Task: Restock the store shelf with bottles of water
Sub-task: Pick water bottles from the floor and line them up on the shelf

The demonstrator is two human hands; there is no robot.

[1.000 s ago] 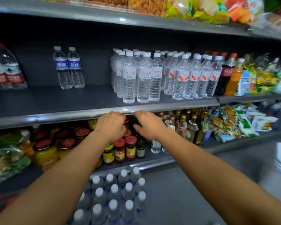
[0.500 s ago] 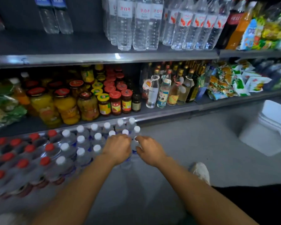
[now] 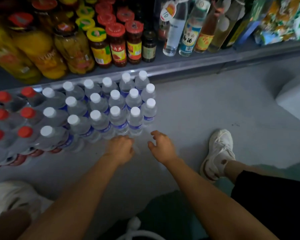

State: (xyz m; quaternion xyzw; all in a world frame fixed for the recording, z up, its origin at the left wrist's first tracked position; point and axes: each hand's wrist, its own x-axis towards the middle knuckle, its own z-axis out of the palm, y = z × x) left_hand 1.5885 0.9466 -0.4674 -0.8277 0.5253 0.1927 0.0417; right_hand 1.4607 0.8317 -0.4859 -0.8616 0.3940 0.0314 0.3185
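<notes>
White-capped water pack (image 3: 111, 108): centre-left of frame, on floor.
Handling: likely heavy, slippery film; grasp bottle necks.
Left hand (image 3: 120, 148): loosely curled, grip unclear.
Right hand (image 3: 160, 146): fingers spread, empty.

The water bottles (image 3: 118, 118) in front of me are clear, glossy plastic with matt white caps (image 3: 115, 110). Left of them, the red-capped pack (image 3: 12, 132) shines under tight plastic wrap. Behind them, the jars (image 3: 118, 47) look like glass with paper labels. The floor (image 3: 206, 104) is smooth, dull grey. My shoe (image 3: 218, 149) is scuffed white mesh.
</notes>
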